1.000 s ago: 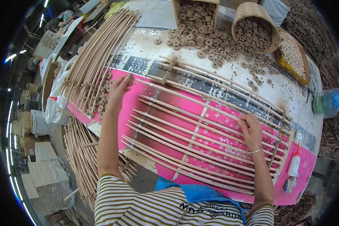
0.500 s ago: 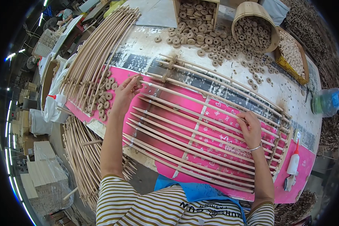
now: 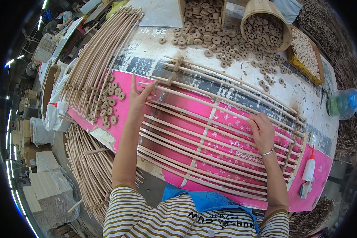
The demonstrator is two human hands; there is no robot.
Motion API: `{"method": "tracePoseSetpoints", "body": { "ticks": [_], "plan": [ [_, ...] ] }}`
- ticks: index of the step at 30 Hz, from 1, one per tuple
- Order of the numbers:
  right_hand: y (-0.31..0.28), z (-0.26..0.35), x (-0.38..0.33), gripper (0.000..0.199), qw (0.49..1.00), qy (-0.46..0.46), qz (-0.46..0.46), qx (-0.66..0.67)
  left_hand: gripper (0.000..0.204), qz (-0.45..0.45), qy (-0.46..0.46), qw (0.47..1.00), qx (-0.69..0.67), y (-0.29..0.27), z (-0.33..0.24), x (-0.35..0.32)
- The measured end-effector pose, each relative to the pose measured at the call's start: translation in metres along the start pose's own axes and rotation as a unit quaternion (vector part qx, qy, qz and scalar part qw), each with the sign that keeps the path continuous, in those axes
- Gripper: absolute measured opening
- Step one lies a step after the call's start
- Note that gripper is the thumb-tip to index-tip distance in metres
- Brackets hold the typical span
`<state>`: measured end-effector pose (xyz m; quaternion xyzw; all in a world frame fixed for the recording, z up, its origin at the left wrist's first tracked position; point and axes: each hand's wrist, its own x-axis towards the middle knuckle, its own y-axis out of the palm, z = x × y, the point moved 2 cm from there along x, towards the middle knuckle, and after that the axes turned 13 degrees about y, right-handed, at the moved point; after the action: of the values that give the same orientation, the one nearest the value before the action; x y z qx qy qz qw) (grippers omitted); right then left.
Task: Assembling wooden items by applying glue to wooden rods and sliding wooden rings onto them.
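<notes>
The rattan rods [image 3: 210,135] lie side by side across the pink sheet [image 3: 234,123] on the bench [image 3: 242,59], running from near your left hand to a cross piece at the right end. They look light, long and springy, stiff along their length yet likely to bow if you lift one by a single end; taking hold near both ends, as you do now, seems the steadiest way. Your left hand [image 3: 140,97] rests on the left ends of the upper rods, fingers spread wide and partly lifted, gripping nothing firmly that I can see. Your right hand [image 3: 261,131] presses down on one rod near the right side, fingers curled over it.

Small wooden rings [image 3: 107,105] lie loose just left of your left hand, beside a bundle of curved rods [image 3: 95,59]. More rings spill from a box [image 3: 202,12] and a round basket [image 3: 263,23] at the far edge. A glue bottle [image 3: 308,168] stands at the right end of the sheet.
</notes>
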<state>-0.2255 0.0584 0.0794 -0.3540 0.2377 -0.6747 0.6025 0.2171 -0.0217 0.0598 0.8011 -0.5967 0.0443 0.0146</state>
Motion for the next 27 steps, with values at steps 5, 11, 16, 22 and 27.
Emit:
{"method": "tracePoseSetpoints", "body": {
  "ticks": [5, 11, 16, 22, 27],
  "plan": [
    [0.015, -0.011, 0.004, 0.024, 0.999, 0.002, 0.035, 0.025, 0.084, 0.068, 0.025, 0.997, -0.016, -0.014, 0.005, 0.001],
    [0.020, -0.020, 0.008, 0.017, 0.999, 0.011, -0.028, 0.023, 0.078, 0.041, 0.018, 0.997, 0.055, 0.007, -0.004, 0.008],
    [0.026, -0.023, 0.013, 0.017, 0.999, 0.002, -0.021, 0.041, 0.061, 0.101, 0.055, 0.986, 0.123, -0.018, -0.009, 0.011],
    [0.016, -0.033, 0.012, 0.014, 0.999, 0.016, 0.012, 0.027, 0.056, 0.176, 0.361, 0.790, 0.464, 0.005, -0.033, 0.012],
    [0.017, -0.021, 0.010, 0.014, 0.999, 0.029, 0.027, 0.034, 0.047, 0.214, 0.393, 0.737, 0.507, 0.008, -0.037, 0.006]
  ]
}}
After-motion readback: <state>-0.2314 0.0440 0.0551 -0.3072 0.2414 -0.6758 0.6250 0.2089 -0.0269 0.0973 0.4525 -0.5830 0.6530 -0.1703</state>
